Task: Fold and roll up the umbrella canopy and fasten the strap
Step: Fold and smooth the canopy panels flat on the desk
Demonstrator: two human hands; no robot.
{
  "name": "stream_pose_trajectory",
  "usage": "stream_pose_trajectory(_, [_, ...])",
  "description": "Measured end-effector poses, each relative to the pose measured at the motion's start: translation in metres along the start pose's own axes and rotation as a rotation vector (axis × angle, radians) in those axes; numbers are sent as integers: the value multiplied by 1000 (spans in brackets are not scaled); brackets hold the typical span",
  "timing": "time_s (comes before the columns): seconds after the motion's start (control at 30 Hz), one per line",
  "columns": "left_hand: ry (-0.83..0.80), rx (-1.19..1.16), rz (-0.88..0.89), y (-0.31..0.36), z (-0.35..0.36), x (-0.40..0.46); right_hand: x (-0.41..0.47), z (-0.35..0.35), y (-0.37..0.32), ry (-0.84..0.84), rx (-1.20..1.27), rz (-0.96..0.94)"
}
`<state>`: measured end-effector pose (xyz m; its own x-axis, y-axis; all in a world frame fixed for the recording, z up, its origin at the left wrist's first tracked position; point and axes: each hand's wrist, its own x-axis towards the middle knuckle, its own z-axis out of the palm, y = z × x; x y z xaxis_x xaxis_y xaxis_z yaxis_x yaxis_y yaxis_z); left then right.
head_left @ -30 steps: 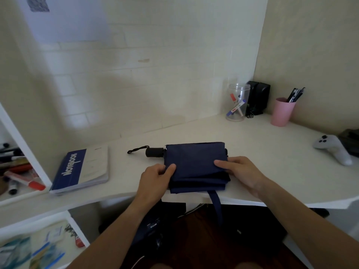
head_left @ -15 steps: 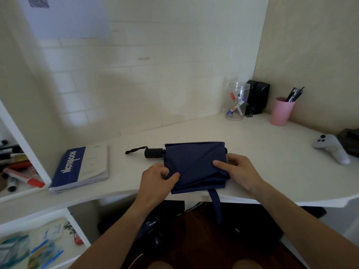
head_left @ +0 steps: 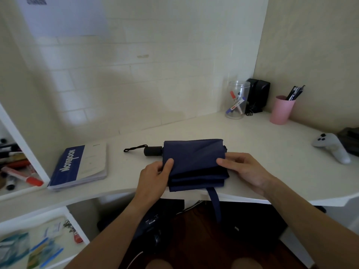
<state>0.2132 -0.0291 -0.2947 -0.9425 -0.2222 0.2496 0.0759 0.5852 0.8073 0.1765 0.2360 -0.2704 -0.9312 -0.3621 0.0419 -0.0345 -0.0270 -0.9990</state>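
The umbrella canopy (head_left: 194,162) lay lengthwise left-to-right (handle leftward); left hand (head_left: 153,177) and right hand (head_left: 242,167) pinched its ends.

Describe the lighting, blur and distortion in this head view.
Head view: dim, soft light; wide-angle bending curves the desk edge; the lower-left shelf contents are smeared; the umbrella canopy and both hands look fairly sharp.
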Motion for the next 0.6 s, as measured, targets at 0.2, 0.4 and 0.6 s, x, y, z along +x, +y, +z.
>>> stream_pose_trajectory(0.2, [-5, 52, 36, -6, 0, -1, -2, -7, -2, 59, -145, 54])
stream_pose_trajectory(0.4, [-10, 146, 121, -7, 1, -3, 5, 12, 7, 354, -393, 107])
stream_pose_trajectory(0.6, [17, 214, 149, -15, 1, -4, -5, 6, 7, 309, -461, 123])
